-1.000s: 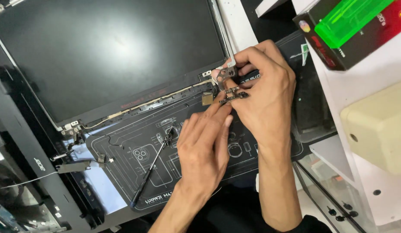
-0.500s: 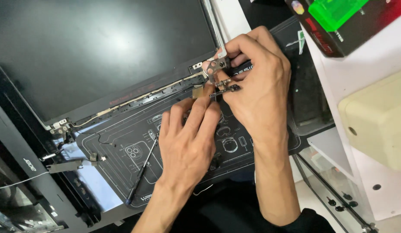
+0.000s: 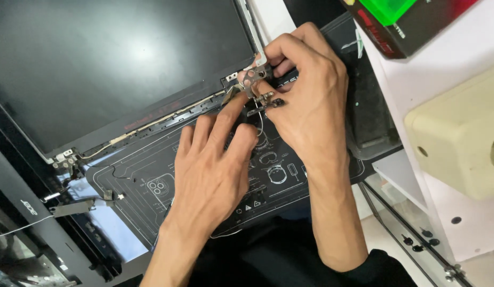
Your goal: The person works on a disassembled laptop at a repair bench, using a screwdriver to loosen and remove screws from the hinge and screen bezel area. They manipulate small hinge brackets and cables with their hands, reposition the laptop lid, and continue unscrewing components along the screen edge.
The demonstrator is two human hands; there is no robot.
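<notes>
The right hand (image 3: 305,101) pinches the small, stiff metal hinge (image 3: 256,79) at the bare screen panel's (image 3: 114,64) four-o'clock corner, best gripped by its flat bracket, while the left hand's (image 3: 210,170) spread fingers steady that thin, fragile panel's edge.

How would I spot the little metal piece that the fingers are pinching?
Start at the big dark screen panel and follow its lower edge to the right corner. There the right hand pinches a small silvery metal hinge. Unlike the similar hinge at the panel's left corner, this one sits between fingers.
</notes>
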